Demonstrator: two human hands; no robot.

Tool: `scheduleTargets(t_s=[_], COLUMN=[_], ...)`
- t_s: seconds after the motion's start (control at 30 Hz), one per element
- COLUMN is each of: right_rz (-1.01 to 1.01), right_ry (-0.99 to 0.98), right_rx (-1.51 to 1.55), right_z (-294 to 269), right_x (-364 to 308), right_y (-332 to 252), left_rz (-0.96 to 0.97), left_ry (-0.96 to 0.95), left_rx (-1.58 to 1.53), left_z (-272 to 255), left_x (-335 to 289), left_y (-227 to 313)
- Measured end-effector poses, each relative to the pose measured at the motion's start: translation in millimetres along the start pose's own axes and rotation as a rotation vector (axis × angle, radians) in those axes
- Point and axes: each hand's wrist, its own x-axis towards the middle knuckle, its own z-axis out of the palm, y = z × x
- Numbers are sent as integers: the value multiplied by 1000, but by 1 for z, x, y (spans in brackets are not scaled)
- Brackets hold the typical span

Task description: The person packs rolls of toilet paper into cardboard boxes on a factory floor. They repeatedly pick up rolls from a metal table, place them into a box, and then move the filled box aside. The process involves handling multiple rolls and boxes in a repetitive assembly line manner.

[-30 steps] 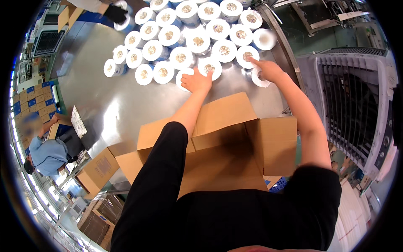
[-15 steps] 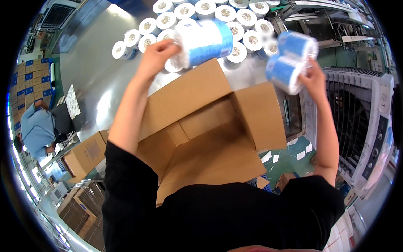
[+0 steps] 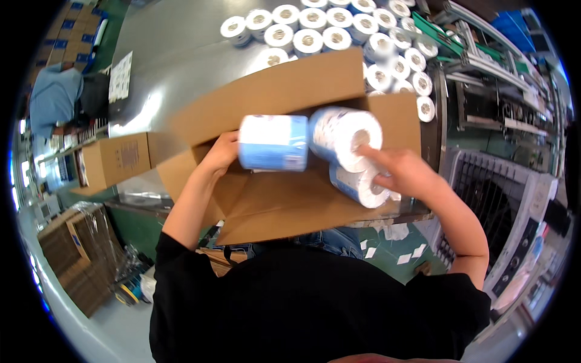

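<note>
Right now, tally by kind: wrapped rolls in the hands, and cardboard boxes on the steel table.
Rolls in left hand: 1, the side-on roll
Rolls in right hand: 2, the upper roll and the lower roll
Cardboard boxes: 2, the open box and the side box
Total: 5

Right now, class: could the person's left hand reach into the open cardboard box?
Probably yes: the left hand, holding a wrapped roll, is already over the open cardboard box, with nothing between.

rolls on steel table (image 3: 315,30) | closed carton (image 3: 115,158) | seated person (image 3: 54,100) | flattened cartons (image 3: 72,254)
</note>
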Motion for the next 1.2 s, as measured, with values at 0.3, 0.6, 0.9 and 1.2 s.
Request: scheduleTargets(t_s=[0.3, 0.6, 0.9, 1.2], right_rz=[162, 234, 230, 44], right_ry=[-278, -22, -358, 239], right_rx=[-105, 271, 349, 665], right_z=[140, 284, 328, 61], right_x=[99, 219, 187, 130], right_y=[2, 14, -23, -11], left_rz=[627, 1432, -58, 243], left_ry=[289, 64, -1, 251], left_rx=[1715, 1359, 1053, 1379], left_z=[-2, 15, 23, 41], left_x=[71, -14, 140, 283], left_y=[-167, -12, -46, 21])
